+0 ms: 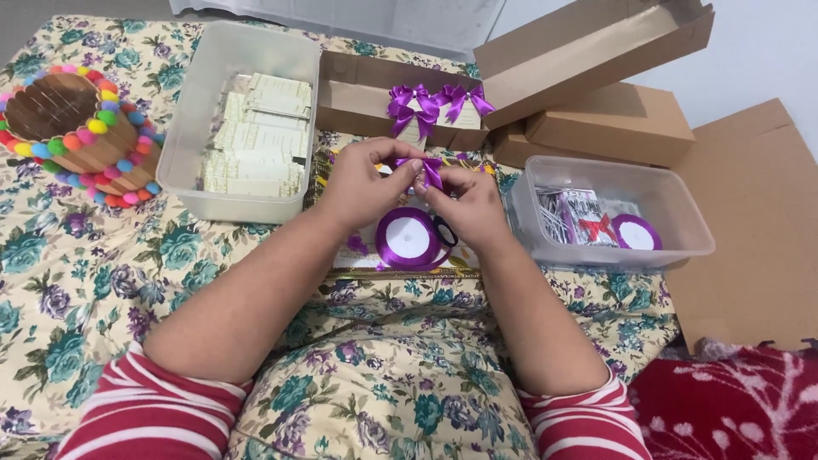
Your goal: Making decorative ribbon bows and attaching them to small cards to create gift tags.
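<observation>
My left hand [365, 181] and my right hand [464, 203] meet in the middle, and together their fingertips pinch a small purple ribbon bow [423, 168]. Just below the hands a purple ribbon roll [407, 238] lies flat on the floral cloth, beside black scissor handles [445, 230]. Behind the hands, two finished purple bows [433, 104] on small pale cards rest in an open cardboard box [358, 94].
A clear plastic tub [247, 119] of cream cards stands at left. Another clear tub [613, 213] at right holds packets and a second ribbon roll. A wooden basket with coloured pompoms [72, 128] sits far left. Brown cardboard boxes [613, 123] lie at the back right.
</observation>
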